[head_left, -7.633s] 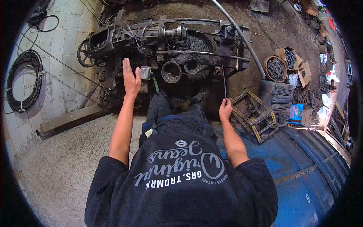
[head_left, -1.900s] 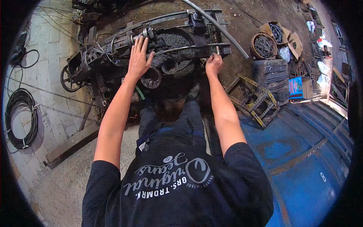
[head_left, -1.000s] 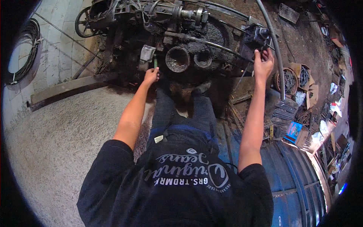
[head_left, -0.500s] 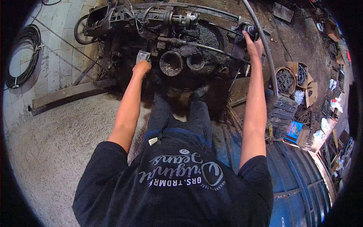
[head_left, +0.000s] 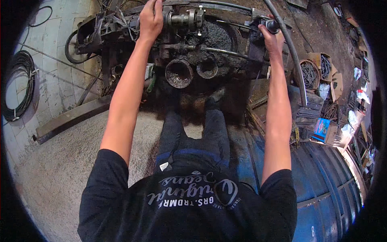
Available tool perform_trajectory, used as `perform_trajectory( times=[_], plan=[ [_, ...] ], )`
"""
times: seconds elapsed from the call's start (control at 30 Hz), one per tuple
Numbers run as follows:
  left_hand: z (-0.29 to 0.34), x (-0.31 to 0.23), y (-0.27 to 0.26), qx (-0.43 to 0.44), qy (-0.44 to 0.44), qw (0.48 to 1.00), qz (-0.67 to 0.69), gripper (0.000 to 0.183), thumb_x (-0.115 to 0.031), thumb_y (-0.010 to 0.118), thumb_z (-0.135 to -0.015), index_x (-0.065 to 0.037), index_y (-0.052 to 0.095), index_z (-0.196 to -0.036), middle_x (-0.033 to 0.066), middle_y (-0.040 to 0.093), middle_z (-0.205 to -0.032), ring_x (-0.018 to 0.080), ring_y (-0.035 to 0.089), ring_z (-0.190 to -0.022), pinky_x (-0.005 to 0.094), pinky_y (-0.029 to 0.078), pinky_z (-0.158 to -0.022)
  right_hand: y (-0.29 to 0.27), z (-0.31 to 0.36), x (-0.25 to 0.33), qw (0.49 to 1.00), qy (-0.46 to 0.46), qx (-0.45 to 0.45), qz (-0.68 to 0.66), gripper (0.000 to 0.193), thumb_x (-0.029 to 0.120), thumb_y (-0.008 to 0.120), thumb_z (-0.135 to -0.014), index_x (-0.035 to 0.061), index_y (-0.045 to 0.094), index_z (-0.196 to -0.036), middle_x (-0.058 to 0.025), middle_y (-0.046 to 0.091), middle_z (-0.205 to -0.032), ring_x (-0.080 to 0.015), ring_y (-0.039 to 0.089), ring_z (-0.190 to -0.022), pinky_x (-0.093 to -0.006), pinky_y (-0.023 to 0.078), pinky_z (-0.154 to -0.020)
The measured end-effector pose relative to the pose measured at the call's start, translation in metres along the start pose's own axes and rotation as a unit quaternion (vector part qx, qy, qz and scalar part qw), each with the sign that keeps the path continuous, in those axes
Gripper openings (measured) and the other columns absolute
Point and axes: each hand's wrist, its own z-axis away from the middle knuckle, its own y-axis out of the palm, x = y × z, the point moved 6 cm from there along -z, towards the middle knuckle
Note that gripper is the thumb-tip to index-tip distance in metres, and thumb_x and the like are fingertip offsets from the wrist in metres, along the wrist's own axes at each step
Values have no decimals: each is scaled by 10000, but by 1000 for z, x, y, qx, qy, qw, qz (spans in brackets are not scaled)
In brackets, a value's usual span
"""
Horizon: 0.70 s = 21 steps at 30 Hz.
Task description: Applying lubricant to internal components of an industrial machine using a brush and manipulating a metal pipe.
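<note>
A dark, greasy lathe-like machine [head_left: 169, 46] stretches across the top, with a metal chuck-like head [head_left: 197, 20] in its middle. My left hand [head_left: 151, 24] is raised over the machine's left part, fingers drawn together. Its fingertips reach the upper picture edge, and what they grip is hidden. At the machine's right end my right hand [head_left: 274, 38] is closed round a dark round handle [head_left: 271, 26]. Below the machine stand a wide pipe-like cup [head_left: 178, 74] holding metal chips and a smaller round cup [head_left: 207, 68]. A small box-shaped pale part [head_left: 149, 70] sits beside my left forearm.
A long dark bar [head_left: 291, 60] curves down past my right hand. Dark metal chips [head_left: 217, 36] lie heaped behind the cups. A cable coil [head_left: 19, 86] lies on the left tiles. Cartons [head_left: 324, 66] and a blue box [head_left: 321, 128] stand right, above blue ribbed sheeting [head_left: 322, 177].
My left hand has left the pale part and moved up over the machine. My right hand stays at the handle. The view has shifted slightly.
</note>
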Motion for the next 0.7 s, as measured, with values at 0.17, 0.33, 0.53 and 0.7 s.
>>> perform_trajectory(
  times=[0.17,0.33,0.53,0.7],
  plan=[
    [-22,34,38,-8,-16,999,-41,448,-302,411,-1020,44,546,-1271,240,579,-1261,397,540,-1179,412,422,-1006,6,-1,-5,999,4,32,-44,478,80,769,-770,60,603,-1218,-38,623,-1131,-140,591,-1014,-294,457,-906],
    [-15,39,51,3,-35,999,-23,470,-324,409,-1015,43,537,-1281,245,579,-1258,395,543,-1178,411,423,-1004,13,5,8,998,-52,9,-31,485,75,764,-772,48,598,-1227,-47,624,-1152,-142,586,-1041,-299,445,-933],
    [-14,37,49,12,-68,997,-39,523,-370,384,-1016,28,501,-1336,240,570,-1281,389,535,-1195,415,413,-1015,22,9,5,998,-8,22,-51,475,100,769,-787,48,596,-1226,-60,622,-1160,-143,575,-1059,-290,430,-943],
    [-12,34,51,27,-110,993,-28,543,-379,383,-1011,18,470,-1371,234,545,-1323,382,518,-1222,424,400,-1031,21,9,5,999,20,42,5,505,155,763,-802,56,584,-1265,-64,624,-1158,-153,574,-1059,-301,424,-952]
  ],
)
